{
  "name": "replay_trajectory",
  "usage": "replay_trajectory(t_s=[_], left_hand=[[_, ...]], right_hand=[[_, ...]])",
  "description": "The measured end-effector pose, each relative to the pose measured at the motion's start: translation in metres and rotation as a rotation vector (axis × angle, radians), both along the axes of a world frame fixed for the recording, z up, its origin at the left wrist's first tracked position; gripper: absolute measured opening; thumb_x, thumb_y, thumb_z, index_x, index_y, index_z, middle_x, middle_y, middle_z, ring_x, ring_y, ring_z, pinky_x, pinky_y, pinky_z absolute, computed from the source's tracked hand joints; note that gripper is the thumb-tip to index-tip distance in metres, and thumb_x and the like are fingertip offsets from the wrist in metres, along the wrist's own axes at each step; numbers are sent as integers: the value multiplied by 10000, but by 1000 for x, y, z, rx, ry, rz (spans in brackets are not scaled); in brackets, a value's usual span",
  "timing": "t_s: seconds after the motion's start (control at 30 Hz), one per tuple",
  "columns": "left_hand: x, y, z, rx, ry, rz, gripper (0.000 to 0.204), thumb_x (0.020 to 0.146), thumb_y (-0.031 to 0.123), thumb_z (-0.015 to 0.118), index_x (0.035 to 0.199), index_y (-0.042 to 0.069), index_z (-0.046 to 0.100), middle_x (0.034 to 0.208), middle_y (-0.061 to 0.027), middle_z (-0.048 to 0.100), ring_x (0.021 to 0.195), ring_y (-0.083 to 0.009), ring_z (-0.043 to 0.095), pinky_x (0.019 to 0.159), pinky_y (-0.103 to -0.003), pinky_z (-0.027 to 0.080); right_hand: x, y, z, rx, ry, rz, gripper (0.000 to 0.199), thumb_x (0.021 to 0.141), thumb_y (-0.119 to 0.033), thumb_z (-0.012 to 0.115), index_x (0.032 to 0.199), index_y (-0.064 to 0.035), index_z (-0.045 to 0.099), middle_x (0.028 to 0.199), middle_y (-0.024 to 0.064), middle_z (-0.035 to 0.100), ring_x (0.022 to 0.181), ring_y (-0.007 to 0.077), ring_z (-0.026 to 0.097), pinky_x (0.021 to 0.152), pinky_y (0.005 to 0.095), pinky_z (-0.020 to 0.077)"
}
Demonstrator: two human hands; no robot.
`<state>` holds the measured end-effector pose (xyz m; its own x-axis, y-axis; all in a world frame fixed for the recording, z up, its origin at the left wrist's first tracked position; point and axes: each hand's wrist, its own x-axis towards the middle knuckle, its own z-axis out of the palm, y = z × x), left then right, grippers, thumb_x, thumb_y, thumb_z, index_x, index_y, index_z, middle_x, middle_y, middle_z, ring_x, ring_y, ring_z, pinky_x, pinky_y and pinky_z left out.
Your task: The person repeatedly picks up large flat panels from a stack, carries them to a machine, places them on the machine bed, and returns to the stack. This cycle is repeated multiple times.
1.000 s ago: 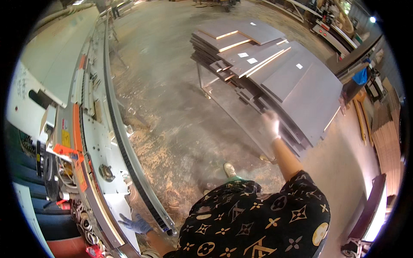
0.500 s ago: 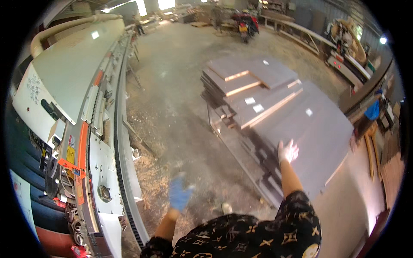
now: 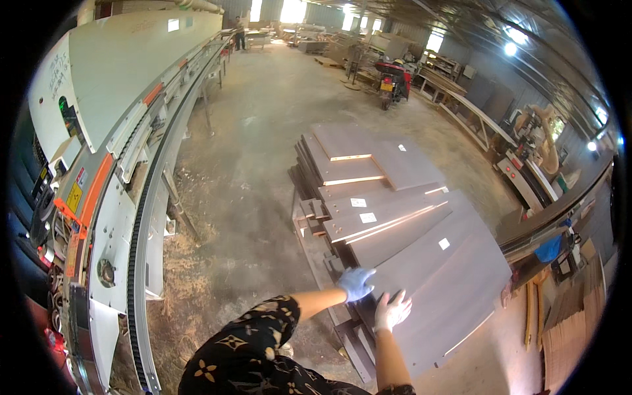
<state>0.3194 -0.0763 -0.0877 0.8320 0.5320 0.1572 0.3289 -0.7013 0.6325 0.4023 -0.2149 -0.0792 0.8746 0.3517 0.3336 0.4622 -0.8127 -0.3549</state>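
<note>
A large dark brown panel (image 3: 454, 283) with a small white label lies on top of a stack in front of me. My left hand (image 3: 356, 284), in a blue glove, is at the panel's left edge with its fingers stretched out. Just to the right of it, my right hand (image 3: 392, 311) in a white glove rests at the panel's near left part, fingers spread. Neither hand is closed around anything. Beyond the near panel are more brown panels (image 3: 411, 161), overlapping unevenly, some with pale bare edges.
A long machine with a track (image 3: 148, 210) and a pale green cover (image 3: 141, 72) runs along my left. Sawdust (image 3: 197, 263) lies on the floor beside it. A motorcycle (image 3: 393, 84) stands farther back, near a person (image 3: 239, 34). Upright boards (image 3: 569, 329) are at right.
My left hand has swung from over the floor to the panel's left edge, beside my right hand. The right hand is now nearer that edge. The view has tilted up.
</note>
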Motion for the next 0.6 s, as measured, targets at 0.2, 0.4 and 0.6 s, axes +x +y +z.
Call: replay_trajectory(t_s=[0.2, 0.4, 0.6], left_hand=[[-156, -54, -43, -1764, -604, 310, 391, 802, 255, 652, 1140, 101, 528, 1032, -64, 605, 934, -172, 587, 807, -324, 492], [-349, -82, -7, -1319, -529, 521, 313, 799, 268, 660, 1029, 62, 611, 912, -33, 629, 849, -140, 587, 725, -300, 477], [-537, -156, 70, -998, -908, 1137, 241, 809, 213, 648, 995, 65, 611, 804, 10, 609, 714, -92, 565, 652, -232, 452]], right_hand=[[-153, -86, -52, 699, 618, 593, 717, 719, -112, 639, 1354, -77, 308, 1269, 248, 423, 1153, 355, 437, 913, 454, 415], [-115, -38, 9, 1138, 1726, 494, 669, 781, -488, 574, 1267, -58, 409, 1262, 147, 444, 1163, 307, 424, 925, 455, 405], [-194, -15, 61, 736, 2089, 542, 479, 755, -320, 680, 1135, -75, 521, 1064, 104, 582, 997, 229, 559, 807, 362, 494]])
